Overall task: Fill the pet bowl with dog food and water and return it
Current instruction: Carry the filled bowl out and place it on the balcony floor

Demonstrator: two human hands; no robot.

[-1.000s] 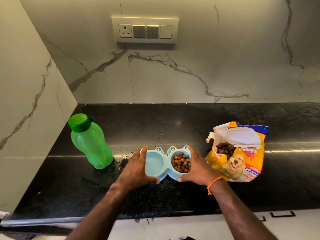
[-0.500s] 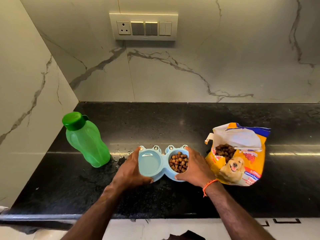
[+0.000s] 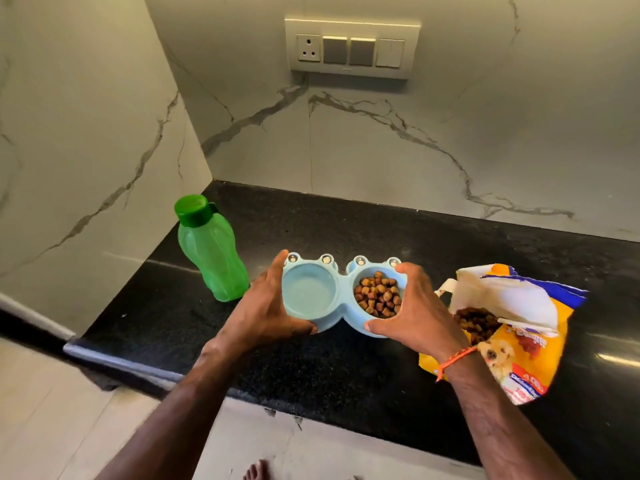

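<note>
A light blue double pet bowl is held just above the black counter. Its left cup holds water, its right cup holds brown kibble. My left hand grips the bowl's left end, thumb on the near rim and fingers round the far side. My right hand grips the right end the same way; an orange thread is tied at that wrist. A capped green water bottle stands to the left. The open yellow dog food bag lies to the right, kibble showing in its mouth.
Marble walls meet in a corner behind the counter, with a switch panel on the back wall. The counter's front edge runs diagonally at lower left, above a pale floor. A bare foot shows at the bottom.
Both hands have closed on the bowl and lifted it off the counter toward me. The view has swung left and downward, bringing the floor and counter edge into sight.
</note>
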